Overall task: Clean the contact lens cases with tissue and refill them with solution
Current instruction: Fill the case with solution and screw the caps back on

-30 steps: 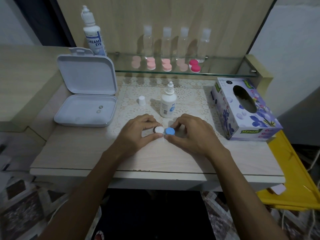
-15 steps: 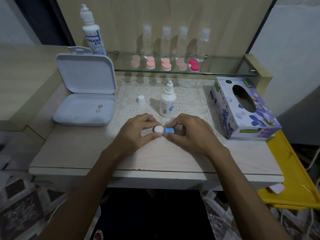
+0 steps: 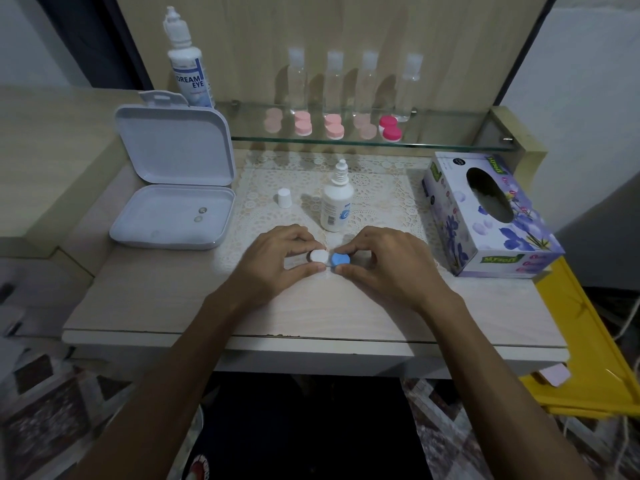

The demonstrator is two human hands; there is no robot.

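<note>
Lens case sits on the bench (image 3: 311, 306) before me, left hand (image 3: 277, 265) pinching its white cap (image 3: 319, 256), right hand (image 3: 384, 265) its blue cap (image 3: 340, 259); I'd twist gently, keeping it level.

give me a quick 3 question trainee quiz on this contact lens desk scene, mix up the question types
1. True or false: the small white solution bottle on the lace mat has its cap on.
2. Which hand pinches the round blue lens case cap? A) left hand B) right hand C) neither
3. Fill in: the two tiny round lenses lie in the open white plastic ____.

Key
1. False: its nozzle is bare and the small white cap stands apart on the mat.
2. B: the right hand grips it, while the left hand pinches the round white cap.
3. box
</note>
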